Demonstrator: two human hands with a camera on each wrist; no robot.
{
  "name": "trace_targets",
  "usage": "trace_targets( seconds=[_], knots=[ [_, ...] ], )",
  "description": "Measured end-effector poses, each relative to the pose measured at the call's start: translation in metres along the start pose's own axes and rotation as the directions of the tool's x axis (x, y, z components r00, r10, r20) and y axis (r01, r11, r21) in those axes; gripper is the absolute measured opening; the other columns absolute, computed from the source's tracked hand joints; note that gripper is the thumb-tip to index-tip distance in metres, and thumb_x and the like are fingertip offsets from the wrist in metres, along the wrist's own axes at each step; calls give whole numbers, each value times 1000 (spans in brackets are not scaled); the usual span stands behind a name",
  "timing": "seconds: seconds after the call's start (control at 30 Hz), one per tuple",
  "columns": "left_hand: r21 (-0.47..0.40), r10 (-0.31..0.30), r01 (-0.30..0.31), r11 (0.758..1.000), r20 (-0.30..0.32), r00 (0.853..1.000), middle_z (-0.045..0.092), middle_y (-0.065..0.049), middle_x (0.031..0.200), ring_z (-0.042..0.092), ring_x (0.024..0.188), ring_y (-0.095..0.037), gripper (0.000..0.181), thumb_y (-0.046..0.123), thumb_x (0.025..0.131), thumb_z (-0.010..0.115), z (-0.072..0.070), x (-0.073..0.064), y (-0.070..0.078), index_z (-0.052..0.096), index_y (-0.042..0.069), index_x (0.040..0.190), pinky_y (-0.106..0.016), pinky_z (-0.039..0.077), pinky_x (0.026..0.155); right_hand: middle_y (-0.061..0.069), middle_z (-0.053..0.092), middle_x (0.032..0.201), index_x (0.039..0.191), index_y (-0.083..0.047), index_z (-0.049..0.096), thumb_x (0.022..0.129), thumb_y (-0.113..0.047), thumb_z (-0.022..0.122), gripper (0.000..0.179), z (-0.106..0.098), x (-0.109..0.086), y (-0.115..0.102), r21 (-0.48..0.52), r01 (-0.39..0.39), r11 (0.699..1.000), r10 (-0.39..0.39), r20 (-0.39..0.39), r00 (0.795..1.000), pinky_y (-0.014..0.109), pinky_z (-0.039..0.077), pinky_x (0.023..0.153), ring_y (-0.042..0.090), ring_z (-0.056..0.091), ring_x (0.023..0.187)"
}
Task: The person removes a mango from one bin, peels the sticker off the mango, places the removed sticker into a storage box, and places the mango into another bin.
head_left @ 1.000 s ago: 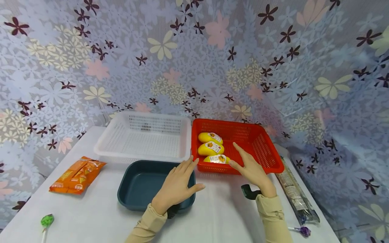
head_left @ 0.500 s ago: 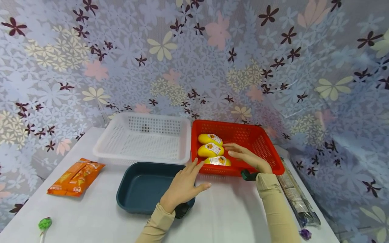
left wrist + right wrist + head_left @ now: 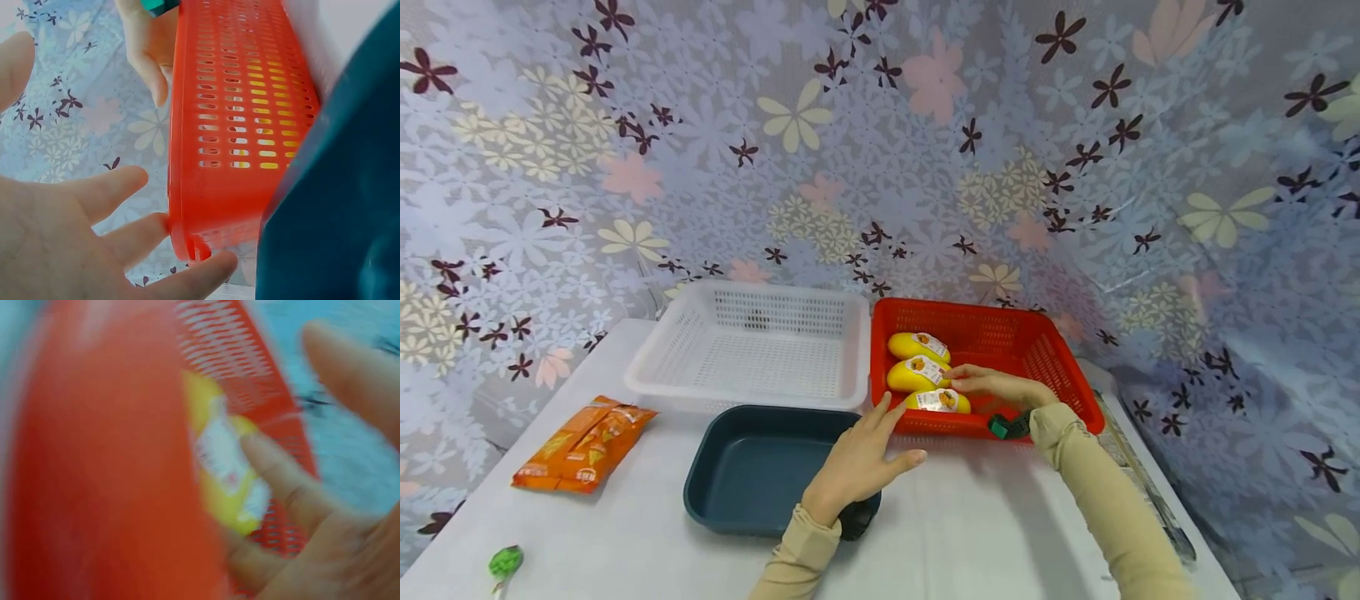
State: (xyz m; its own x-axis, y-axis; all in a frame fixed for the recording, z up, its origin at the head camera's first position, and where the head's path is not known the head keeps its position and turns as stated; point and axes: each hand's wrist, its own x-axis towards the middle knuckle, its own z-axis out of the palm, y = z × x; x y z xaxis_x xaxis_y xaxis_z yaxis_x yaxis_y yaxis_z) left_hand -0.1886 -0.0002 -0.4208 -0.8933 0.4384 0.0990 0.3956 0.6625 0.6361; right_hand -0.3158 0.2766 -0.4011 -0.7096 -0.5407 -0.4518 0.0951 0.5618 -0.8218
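Three yellow mangoes with white labels lie in the left part of the red basket (image 3: pixel 977 325): a back one (image 3: pixel 910 345), a middle one (image 3: pixel 910 376) and a front one (image 3: pixel 936 402). My right hand (image 3: pixel 1003 387) reaches over the basket's front rim, its fingertips at the right end of the middle mango. In the blurred right wrist view a finger (image 3: pixel 281 469) lies against a labelled mango (image 3: pixel 215 450); whether it presses cannot be told. My left hand (image 3: pixel 853 462) hovers with spread fingers over the right edge of the dark teal tray (image 3: pixel 745 475), close to the basket's front left corner.
Left of the red basket stands a white basket (image 3: pixel 775 358), behind the teal tray. An orange snack packet (image 3: pixel 583 446) and a green lollipop (image 3: pixel 505 561) lie at the left. A long packet (image 3: pixel 1168 517) at the right is partly hidden by my right sleeve.
My right hand has moved left and inward to the mangoes. My left hand has shifted slightly right. The mangoes have stayed in place within the basket.
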Motion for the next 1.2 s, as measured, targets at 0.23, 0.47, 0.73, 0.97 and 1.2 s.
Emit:
trace_targets(
  seconds=[0.23, 0.47, 0.73, 0.97, 1.2],
  knots=[
    [2, -12, 12, 1000, 3, 1000, 22, -12, 161, 33, 142, -41, 76, 59, 90, 52, 1, 0, -1, 37, 15, 150, -64, 33, 108, 21, 21, 159, 151, -10, 28, 99, -39, 48, 64, -8, 5, -22, -130, -116, 985, 130, 109, 985, 61, 33, 110, 48, 22, 144],
    [14, -23, 23, 1000, -5, 1000, 24, -9, 161, 33, 141, -43, 74, 58, 90, 53, 2, 0, -3, 39, 15, 149, -65, 33, 108, 17, 25, 158, 150, -15, 35, 96, -40, 54, 62, -17, 20, -34, -328, -105, 939, 166, 165, 972, 59, 35, 109, 43, 31, 141],
    [42, -26, 26, 999, 9, 1000, 19, -7, 163, 30, 141, -47, 73, 58, 91, 51, 1, 0, -5, 38, 15, 149, -65, 32, 108, 17, 26, 159, 150, -12, 34, 96, -32, 56, 62, -24, 40, -20, -296, -5, 955, 87, 265, 960, 60, 31, 111, 40, 22, 146],
    [29, -33, 32, 999, 19, 999, 18, -5, 163, 28, 142, -47, 74, 62, 90, 48, 2, 2, -8, 37, 19, 150, -64, 31, 110, 18, 16, 161, 152, -13, 30, 96, -23, 56, 62, -29, 48, 3, -66, -49, 997, 67, 307, 949, 53, 40, 108, 40, 14, 148],
    [42, -35, 34, 999, 24, 999, 17, -5, 163, 28, 142, -47, 77, 68, 90, 43, 4, 4, -10, 37, 21, 150, -64, 31, 110, 21, 5, 162, 156, -16, 19, 95, -29, 57, 72, -19, 57, 8, -118, -103, 988, 135, 307, 942, 47, 45, 102, 37, 34, 139]
  ],
)
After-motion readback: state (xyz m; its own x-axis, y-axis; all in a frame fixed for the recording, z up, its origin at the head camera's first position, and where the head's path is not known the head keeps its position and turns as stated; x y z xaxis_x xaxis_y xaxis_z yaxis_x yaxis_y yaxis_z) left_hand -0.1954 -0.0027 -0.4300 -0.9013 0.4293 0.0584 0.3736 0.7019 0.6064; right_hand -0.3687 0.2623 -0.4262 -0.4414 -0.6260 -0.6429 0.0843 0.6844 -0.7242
